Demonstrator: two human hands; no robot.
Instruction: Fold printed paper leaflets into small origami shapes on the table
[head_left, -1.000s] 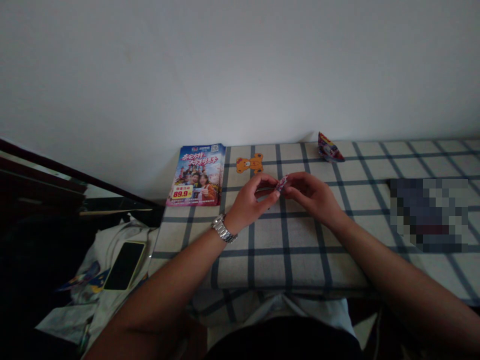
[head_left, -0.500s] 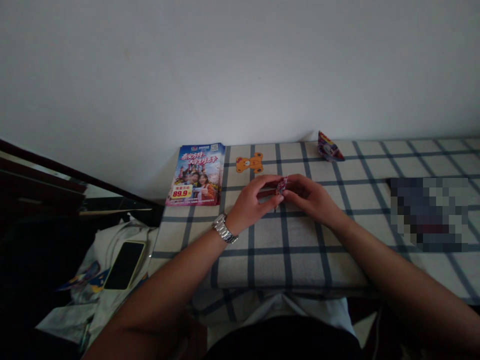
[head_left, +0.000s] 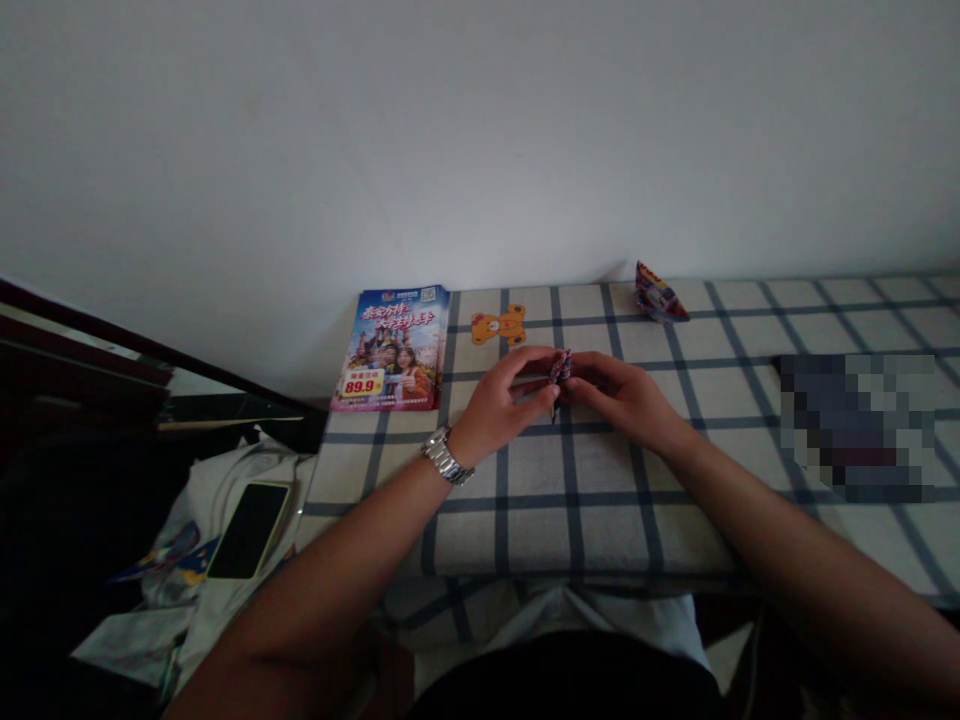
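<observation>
Between my fingertips is a small folded piece of printed paper (head_left: 560, 367), red, white and dark, held just above the checked tablecloth. My left hand (head_left: 506, 400), with a silver watch on its wrist, pinches it from the left with thumb and fingers. From the right, my right hand (head_left: 619, 395) grips the same paper, its thumb against the near side. Fingers cover much of the paper, so its full shape is hidden. Behind the hands lies an orange bear-shaped cutout (head_left: 499, 326). Farther back on the right stands a folded paper boat-like shape (head_left: 660, 293).
A stack of printed flyers (head_left: 394, 350) lies at the table's left end. The checked tablecloth (head_left: 525, 520) covers the table, which meets a white wall (head_left: 480, 140). A pixelated dark item (head_left: 855, 430) lies on the right. Lower left, a phone (head_left: 249, 530) rests on white material.
The folded paper has turned and shifted slightly left between my fingertips. Both hands keep their hold and have moved only a little.
</observation>
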